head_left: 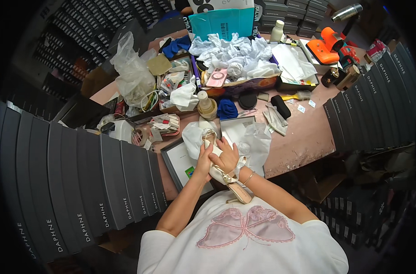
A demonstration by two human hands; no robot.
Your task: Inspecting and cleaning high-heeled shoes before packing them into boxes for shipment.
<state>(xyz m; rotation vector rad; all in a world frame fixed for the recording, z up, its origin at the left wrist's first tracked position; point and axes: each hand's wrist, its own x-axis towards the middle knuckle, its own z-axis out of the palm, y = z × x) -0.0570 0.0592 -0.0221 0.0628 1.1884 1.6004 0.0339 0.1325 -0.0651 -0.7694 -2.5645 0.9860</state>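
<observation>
Head view, centre of the frame: the left hand and right hand are both closing around a cream strappy sandal, its heel pointing toward the lower edge. White tissue paper is lying just above the hands on the pink table, and grey boxes are filling the lower left.

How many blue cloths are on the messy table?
2. One blue cloth lies at the far left by the clear plastic bag; another blue cloth sits mid-table beside the small bottle. Clutter may hide more.
</observation>
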